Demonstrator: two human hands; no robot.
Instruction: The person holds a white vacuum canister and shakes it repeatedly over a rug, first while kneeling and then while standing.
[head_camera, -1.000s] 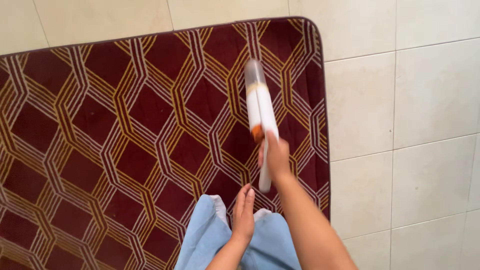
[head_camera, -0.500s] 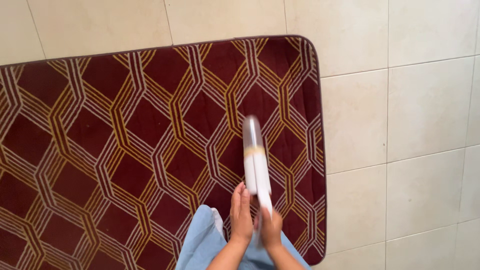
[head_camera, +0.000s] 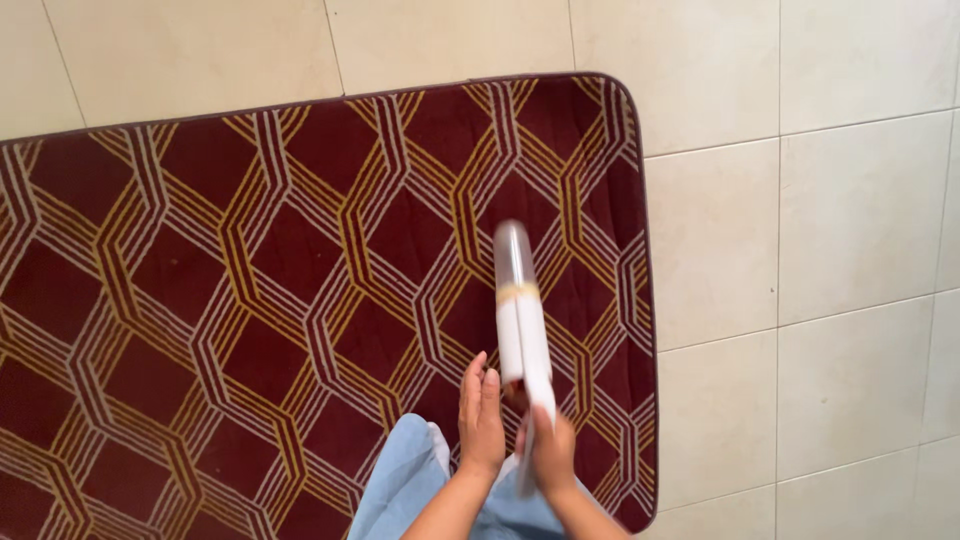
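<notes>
White handheld cleaner (head_camera: 522, 320), gripped by the right hand (head_camera: 548, 455), has drawn back from the rug's (head_camera: 200, 280) far-right corner; left hand (head_camera: 481, 420) flat, empty.

A: Soft, even daylight is filling the scene; the cream floor tiles (head_camera: 860, 200) are showing bright without harsh glare, only a faint sheen toward the upper right.

B: Shadows are staying weak and diffuse, so no clear light direction is showing. The patterned rug (head_camera: 200, 260) is reading sharp, its lines crisp right to the frame edges.

A: Motion blur is smearing the white handheld vacuum (head_camera: 520, 310), especially its clear tip, and softening the right hand (head_camera: 550, 455). The left hand (head_camera: 481, 420) is looking slightly clearer.

B: Lines near the borders are bowing only a little.
</notes>
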